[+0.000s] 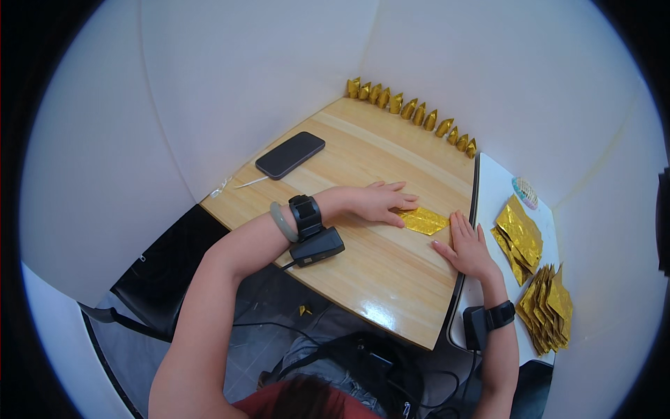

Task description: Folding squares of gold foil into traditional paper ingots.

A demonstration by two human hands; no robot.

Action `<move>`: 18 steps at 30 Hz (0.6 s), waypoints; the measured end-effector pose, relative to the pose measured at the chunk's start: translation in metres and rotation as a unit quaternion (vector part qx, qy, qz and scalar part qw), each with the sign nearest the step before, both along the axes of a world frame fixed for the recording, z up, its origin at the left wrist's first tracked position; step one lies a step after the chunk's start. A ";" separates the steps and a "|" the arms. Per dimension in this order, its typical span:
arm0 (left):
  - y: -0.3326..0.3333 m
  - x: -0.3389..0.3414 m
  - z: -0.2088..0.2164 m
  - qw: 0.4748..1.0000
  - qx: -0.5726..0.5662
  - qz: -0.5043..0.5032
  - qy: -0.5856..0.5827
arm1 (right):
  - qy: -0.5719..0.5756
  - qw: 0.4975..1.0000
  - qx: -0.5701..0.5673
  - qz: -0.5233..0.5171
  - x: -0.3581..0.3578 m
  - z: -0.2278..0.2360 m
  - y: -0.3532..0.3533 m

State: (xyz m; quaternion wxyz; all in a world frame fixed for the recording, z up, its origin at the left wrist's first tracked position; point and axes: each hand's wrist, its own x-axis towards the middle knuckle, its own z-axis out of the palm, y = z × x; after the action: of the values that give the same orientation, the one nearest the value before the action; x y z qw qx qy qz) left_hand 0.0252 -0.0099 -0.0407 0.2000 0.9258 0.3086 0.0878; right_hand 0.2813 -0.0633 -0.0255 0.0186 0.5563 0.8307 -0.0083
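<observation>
A flat piece of folded gold foil paper (426, 221) lies on the wooden table (370, 279) between my hands. My left hand (382, 202) rests flat with its fingers stretched out, the fingertips at the paper's left end. At the paper's right end, my right hand (472, 246) lies with fingers extended and the thumb apart, its fingertips by the corner. Neither hand grips anything. A bangle and a black strapped device sit on my left wrist, and another strapped device on my right.
Several small folded gold shapes (419, 114) stand in a row along the far table edge. A phone (290, 155) with a white cable lies at the left. On the white surface (493, 188) at the right are gold paper sheets (520, 234), a thicker stack (546, 307) and a patterned rounded object (525, 193).
</observation>
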 end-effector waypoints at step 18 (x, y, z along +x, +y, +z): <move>-0.021 0.010 0.016 0.984 0.101 -0.072 -0.132 | 0.222 0.950 0.096 0.199 -0.019 0.017 -0.013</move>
State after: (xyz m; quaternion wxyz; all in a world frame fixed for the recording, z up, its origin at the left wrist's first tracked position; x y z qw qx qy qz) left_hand 0.0356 -0.0310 -0.0251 0.1505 0.9412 0.2020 0.2250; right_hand 0.2622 -0.0767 -0.0084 -0.2190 0.3632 0.9043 -0.0479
